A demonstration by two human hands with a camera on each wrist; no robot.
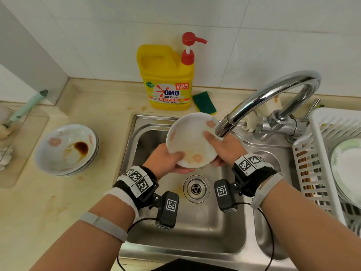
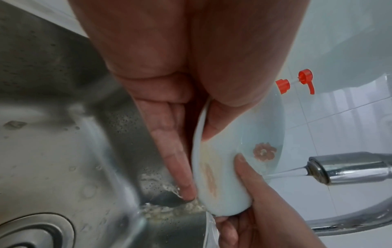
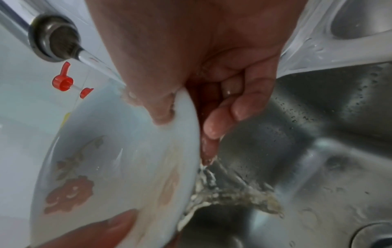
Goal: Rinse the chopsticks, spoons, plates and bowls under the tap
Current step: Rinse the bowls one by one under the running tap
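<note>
I hold a white flowered plate [image 1: 192, 139] tilted over the steel sink [image 1: 205, 222], right under the spout of the tap [image 1: 259, 100]. My left hand [image 1: 166, 161] is clamped on the plate's near left rim, thumb on the inner face and fingers [image 2: 169, 151] curled behind it. My right hand [image 1: 224, 147] grips the rim nearest the tap, thumb [image 3: 161, 107] pressed inside and fingers [image 3: 222, 117] curled at the back. A thin stream of water [image 2: 286, 176] leaves the spout, strikes the plate beside my right thumb, and runs off the lower edge, splashing [image 3: 229, 189] into the sink. The drain [image 1: 196, 189] lies just below the plate, between my wrists.

Left of the sink, on the table [image 1: 39, 212], stands a stack of dirty bowls [image 1: 66, 149], the top one smeared with brown sauce. Behind the sink stand a yellow detergent bottle [image 1: 168, 79] with a red pump and, just beside it, a green sponge [image 1: 204, 102]. Right of the tap, a white drying rack [image 1: 316, 153] holds pale dishes [image 1: 345, 165].
</note>
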